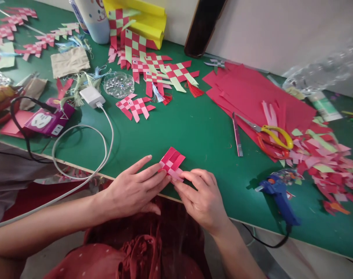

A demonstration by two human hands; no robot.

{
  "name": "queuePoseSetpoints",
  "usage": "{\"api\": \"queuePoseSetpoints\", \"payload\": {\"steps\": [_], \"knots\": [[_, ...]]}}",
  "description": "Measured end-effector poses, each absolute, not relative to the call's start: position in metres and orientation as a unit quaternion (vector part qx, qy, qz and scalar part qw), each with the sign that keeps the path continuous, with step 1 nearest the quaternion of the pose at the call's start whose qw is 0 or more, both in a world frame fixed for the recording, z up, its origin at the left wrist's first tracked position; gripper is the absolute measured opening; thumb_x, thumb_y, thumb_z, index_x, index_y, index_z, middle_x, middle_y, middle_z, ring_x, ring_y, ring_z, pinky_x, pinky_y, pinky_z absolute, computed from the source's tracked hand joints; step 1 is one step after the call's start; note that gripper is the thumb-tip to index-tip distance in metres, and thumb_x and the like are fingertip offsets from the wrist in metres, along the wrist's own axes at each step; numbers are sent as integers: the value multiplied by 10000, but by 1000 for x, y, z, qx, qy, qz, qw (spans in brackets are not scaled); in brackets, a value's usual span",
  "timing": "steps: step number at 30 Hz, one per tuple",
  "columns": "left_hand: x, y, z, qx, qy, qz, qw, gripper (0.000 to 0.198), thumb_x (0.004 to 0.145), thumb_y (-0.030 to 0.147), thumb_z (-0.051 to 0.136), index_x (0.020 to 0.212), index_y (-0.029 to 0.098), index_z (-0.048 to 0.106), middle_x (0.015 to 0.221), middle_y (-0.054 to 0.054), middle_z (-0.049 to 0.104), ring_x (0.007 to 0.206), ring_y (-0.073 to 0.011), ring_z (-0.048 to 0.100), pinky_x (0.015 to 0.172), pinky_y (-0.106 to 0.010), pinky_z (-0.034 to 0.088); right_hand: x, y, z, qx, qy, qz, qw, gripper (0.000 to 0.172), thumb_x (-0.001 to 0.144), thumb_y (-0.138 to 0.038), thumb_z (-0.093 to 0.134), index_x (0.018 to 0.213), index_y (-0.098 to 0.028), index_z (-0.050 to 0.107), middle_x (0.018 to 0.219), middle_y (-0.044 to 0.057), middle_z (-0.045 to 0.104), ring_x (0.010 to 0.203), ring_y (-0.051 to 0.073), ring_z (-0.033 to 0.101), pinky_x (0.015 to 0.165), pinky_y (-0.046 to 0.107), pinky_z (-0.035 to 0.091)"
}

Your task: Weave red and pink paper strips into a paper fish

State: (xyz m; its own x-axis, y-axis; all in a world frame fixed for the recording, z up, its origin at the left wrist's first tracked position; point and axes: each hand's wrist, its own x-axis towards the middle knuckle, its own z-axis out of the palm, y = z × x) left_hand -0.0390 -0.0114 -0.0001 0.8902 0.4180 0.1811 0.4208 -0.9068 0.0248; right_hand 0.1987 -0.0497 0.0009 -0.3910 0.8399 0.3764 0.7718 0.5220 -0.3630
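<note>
**Two hands at a woven paper square**

We have a checkered red-and-pink woven paper square [173,159] near the front edge of the green-topped bench [194,131], probably for easy reach. At its 8 o'clock, our left hand [137,187] lies extended, thumb apart, fingertips resting on the paper, seemingly to stop slipping. At 5 o'clock, our right hand [200,195] pinches its lower corner, apparently for fine control. Metal scissors with yellow-and-orange handles [263,128], towards 2 o'clock, and a blue plastic glue gun [281,197], towards 4, seem set for the right side; red-and-green checkered paper fish [179,73] lie at 12, perhaps out of the way.
</note>
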Motion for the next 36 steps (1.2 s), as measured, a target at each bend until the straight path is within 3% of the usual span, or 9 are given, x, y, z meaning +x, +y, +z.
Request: {"api": "queuePoseSetpoints", "payload": {"steps": [8, 13, 21, 28, 36], "knots": [[-36, -17, -5, -964, -243, -107, -15, 742, 923, 683, 406, 1402, 125, 503, 1379, -99, 574, 1328, -273, 451, 1236, -499, 126, 204, -52, 3, -492, -819, 81, 283, 185, 889, -147, 637, 1006, -242, 745, 1015, 44, 721, 965, 204, 577, 842, 378, 487], [-38, -18, -11, -965, -239, -106, -30, 736, 920, 669, 434, 1439, 148, 461, 1387, -108, 561, 1343, -287, 441, 1215, -511, 206, 209, -61, 6, -539, -775, 61, 325, 153, 855, -122, 674, 953, -230, 720, 911, 43, 691, 914, 201, 570, 836, 376, 504], [-41, -13, -11, -965, -230, -120, -47, 670, 945, 606, 454, 1430, 143, 465, 1366, -103, 575, 1327, -281, 455, 1217, -500, 221, 207, -53, 14, -471, -856, 26, 212, 27, 890, -237, 678, 884, -235, 704, 879, -11, 731, 876, 180, 544, 817, 374, 385], [-39, -11, -7, -963, -233, -116, -68, 703, 914, 619, 505, 1430, 143, 462, 1362, -111, 570, 1333, -283, 451, 1192, -499, 291, 199, -42, 38, -393, -916, -43, 70, 221, 914, -99, 507, 880, -194, 704, 827, 46, 704, 811, 196, 545, 812, 415, 366], [-40, -10, -6, -962, -238, -108, -82, 653, 940, 594, 484, 1418, 149, 468, 1367, -86, 577, 1351, -256, 431, 1228, -459, 192, 192, -40, 37, -385, -918, -74, 60, 196, 896, -95, 521, 810, -181, 675, 727, 29, 646, 727, 175, 521, 791, 404, 378]]}}
